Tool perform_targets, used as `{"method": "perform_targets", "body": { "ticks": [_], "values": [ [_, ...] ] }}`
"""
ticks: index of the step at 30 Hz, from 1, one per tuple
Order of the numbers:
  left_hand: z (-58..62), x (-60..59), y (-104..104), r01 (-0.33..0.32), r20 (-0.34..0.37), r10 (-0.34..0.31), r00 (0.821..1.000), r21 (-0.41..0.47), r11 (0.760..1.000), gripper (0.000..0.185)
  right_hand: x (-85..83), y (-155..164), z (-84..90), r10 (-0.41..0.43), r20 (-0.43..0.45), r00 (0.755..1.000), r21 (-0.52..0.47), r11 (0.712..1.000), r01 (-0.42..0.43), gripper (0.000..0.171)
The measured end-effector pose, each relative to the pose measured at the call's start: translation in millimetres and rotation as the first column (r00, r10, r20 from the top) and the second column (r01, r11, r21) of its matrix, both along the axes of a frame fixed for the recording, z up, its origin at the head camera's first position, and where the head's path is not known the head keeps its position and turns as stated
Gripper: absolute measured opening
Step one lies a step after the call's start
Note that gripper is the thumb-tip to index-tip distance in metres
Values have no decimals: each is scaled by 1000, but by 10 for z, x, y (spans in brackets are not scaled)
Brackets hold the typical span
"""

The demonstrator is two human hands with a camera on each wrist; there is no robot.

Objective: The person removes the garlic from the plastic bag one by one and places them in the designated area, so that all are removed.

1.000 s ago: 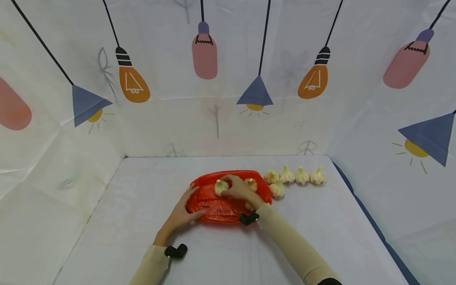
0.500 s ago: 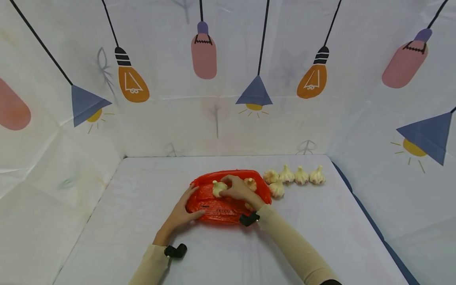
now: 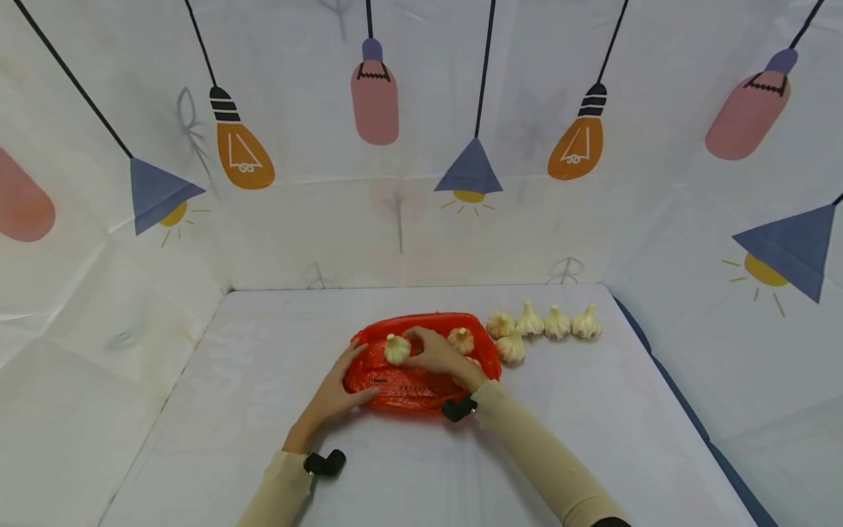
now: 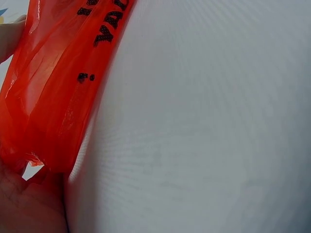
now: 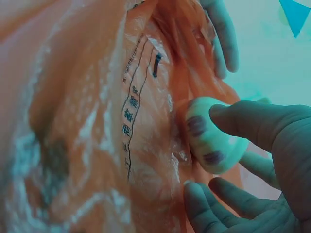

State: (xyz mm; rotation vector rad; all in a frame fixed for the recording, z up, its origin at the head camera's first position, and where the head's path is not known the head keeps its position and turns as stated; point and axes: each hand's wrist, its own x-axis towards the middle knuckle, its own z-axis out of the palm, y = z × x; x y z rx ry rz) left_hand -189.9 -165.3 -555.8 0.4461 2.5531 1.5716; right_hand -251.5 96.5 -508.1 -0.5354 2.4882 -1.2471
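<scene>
A red plastic bag (image 3: 388, 395), spread wide with printing on it, lies on the white table. My left hand (image 3: 337, 388) holds its left end, fingers on the far side and thumb along the front; in the left wrist view part of this hand (image 4: 29, 204) shows below the red film. My right hand (image 3: 443, 355) pinches a garlic bulb (image 3: 397, 350) over the bag's left half. The right wrist view shows the thumb on that purple-streaked bulb (image 5: 209, 138) and a finger partly hidden behind it. Another garlic bulb (image 3: 461, 339) lies in the bag, and one more is partly covered by the right wrist.
Several garlic bulbs (image 3: 556, 324) stand in a row right of the bag, with one bulb (image 3: 511, 350) in front of them close to the bag's edge. A white cloth wall (image 3: 296, 234) with printed lamps surrounds the table (image 3: 263, 351).
The pinched garlic bulb has moved a little to the left, and my right hand has shifted slightly left with it. More of the bulb shows now. My left hand stays in place.
</scene>
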Motion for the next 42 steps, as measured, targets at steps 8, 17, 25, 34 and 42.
{"method": "perform_targets", "body": {
  "ticks": [8,17,25,34,42],
  "values": [
    [10,1,0,-1,1,1,1000,7,1000,90,11,-94,-68,10,-84,996,16,1000,-9,49],
    [-1,12,4,-3,-4,3,1000,5,1000,90,20,-114,-96,-36,-66,997,12,999,37,41],
    [-2,6,6,-1,-2,1,1000,9,1000,90,21,-111,-82,-46,-75,996,5,999,47,40],
    [-16,-1,-8,-5,-7,5,1000,3,1000,90,53,-103,-36,-77,-63,995,5,997,78,41],
    [-6,12,-9,8,-11,-8,1000,12,1000,91,88,-40,18,-110,-51,993,-23,994,109,40]
  ]
}}
